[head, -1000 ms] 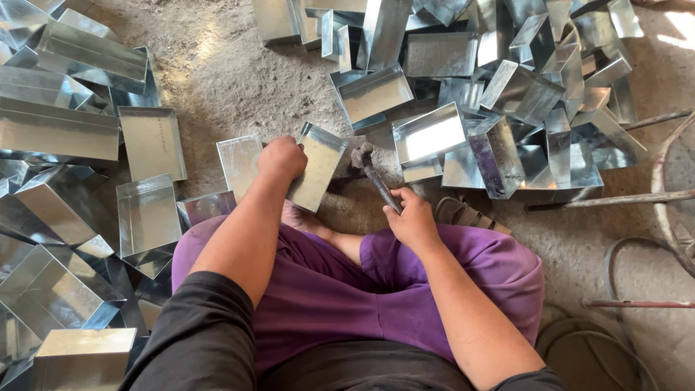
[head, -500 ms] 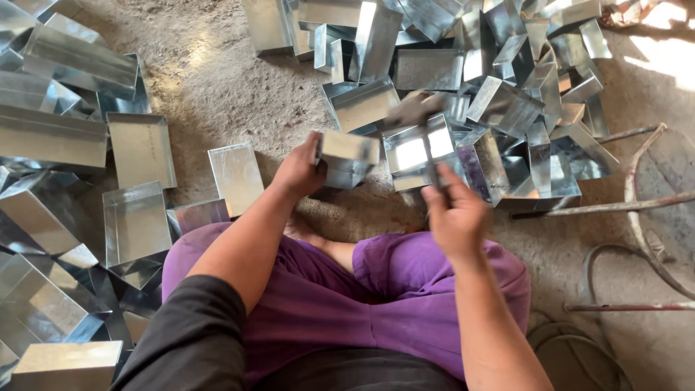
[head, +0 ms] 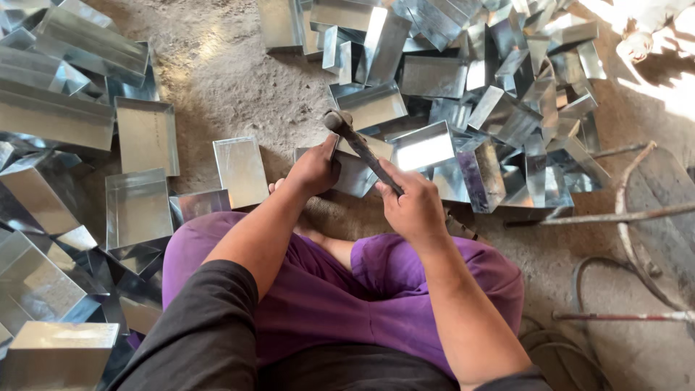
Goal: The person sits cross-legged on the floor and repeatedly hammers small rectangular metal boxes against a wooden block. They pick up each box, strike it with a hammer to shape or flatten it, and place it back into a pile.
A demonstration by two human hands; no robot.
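Hammer (head: 362,152) up over tin box (head: 355,172)
Right hand (head: 416,206) clenched on handle, head pointing far-left; left hand (head: 313,168) grips the box underneath.

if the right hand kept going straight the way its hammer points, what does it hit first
Most likely the shiny metal box that the left hand steadies. The right hand grips the hammer with its head up-left, over that box. Height above it is hard to judge from this view.
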